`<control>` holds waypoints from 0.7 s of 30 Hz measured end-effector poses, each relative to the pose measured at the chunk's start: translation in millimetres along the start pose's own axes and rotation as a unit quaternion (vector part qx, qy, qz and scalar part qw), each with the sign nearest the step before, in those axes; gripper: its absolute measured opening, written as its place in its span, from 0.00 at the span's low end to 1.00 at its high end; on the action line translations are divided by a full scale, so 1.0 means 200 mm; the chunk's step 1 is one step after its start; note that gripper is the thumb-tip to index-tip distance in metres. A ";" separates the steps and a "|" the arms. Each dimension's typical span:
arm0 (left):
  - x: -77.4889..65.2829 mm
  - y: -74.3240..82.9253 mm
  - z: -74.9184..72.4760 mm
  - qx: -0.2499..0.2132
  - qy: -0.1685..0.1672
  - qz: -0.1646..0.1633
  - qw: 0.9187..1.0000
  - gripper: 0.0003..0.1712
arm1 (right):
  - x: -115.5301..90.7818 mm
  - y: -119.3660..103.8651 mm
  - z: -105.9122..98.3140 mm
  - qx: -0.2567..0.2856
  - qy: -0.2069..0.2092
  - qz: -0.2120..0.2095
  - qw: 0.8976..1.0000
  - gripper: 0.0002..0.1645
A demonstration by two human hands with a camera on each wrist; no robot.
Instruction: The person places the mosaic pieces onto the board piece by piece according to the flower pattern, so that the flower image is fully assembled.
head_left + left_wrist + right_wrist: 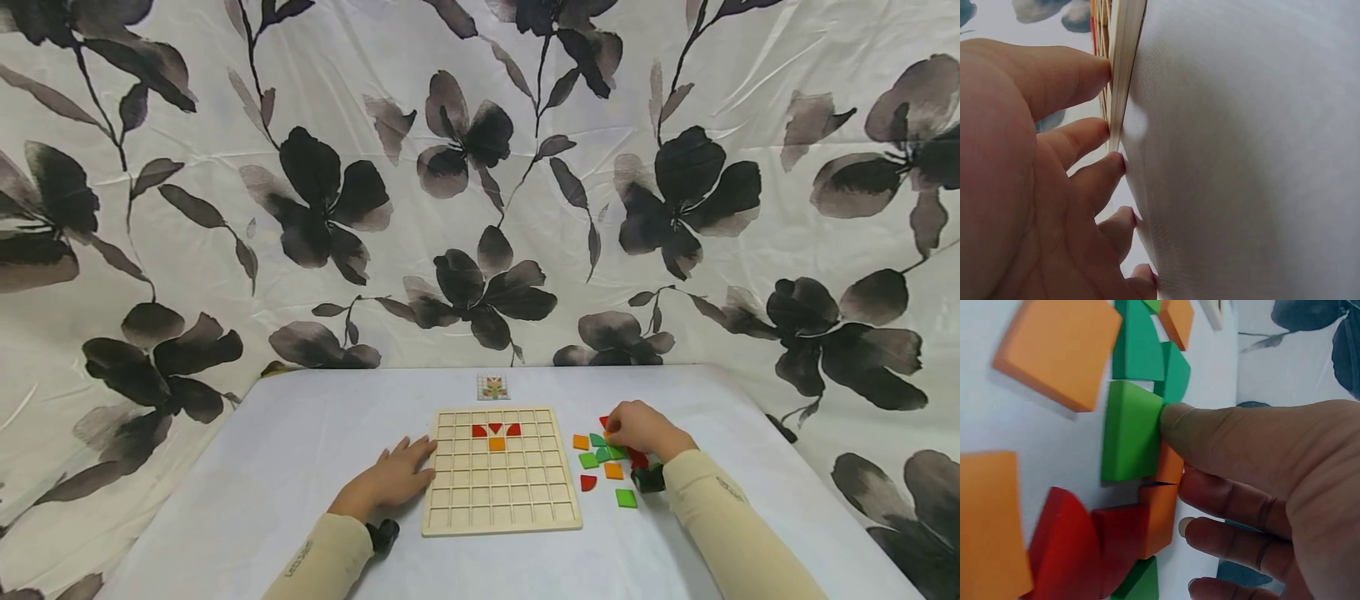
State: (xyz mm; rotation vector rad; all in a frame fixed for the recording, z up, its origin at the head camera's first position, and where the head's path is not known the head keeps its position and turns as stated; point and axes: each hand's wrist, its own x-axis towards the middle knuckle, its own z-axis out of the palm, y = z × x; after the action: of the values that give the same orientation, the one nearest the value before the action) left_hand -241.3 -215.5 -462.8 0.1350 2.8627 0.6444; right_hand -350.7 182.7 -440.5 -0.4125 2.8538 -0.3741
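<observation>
A pale wooden grid board (502,490) lies on the table. Near its top it holds red pieces (514,431) in a row and one orange square (497,444) below them. My left hand (390,477) rests with spread fingers at the board's left edge, its thumb (1079,78) touching the side. To the right of the board, my right hand (647,428) reaches into the loose pieces. Its thumb and index finger pinch an orange piece (1170,461), partly hidden behind a light green square (1132,432). Another orange piece (1160,519) sits just beside it.
Loose green, orange and red pieces lie right of the board, among them a green square (626,498) and a red quarter-round (588,482). A small pattern card (492,387) lies beyond the board. Floral cloth (465,292) hangs behind the white table (300,433).
</observation>
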 end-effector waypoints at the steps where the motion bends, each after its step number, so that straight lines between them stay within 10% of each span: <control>1: 0.00 0.00 0.00 0.001 0.001 0.000 1.000 0.31 | 0.01 0.00 0.00 0.005 -0.004 0.003 1.000 0.13; 11: 0.00 0.00 0.00 0.003 0.003 -0.001 1.000 0.31 | -0.01 -0.05 -0.08 0.037 0.010 -0.028 0.999 0.02; 21: 0.01 0.01 0.01 0.002 0.004 -0.008 1.000 0.31 | 0.01 -0.42 -0.10 0.067 0.023 -0.149 0.986 0.05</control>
State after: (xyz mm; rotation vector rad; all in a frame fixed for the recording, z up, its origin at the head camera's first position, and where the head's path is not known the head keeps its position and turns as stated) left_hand -242.0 -213.8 -463.4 0.1117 2.8706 0.6366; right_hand -338.2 108.5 -399.0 -0.8170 2.7896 -0.6335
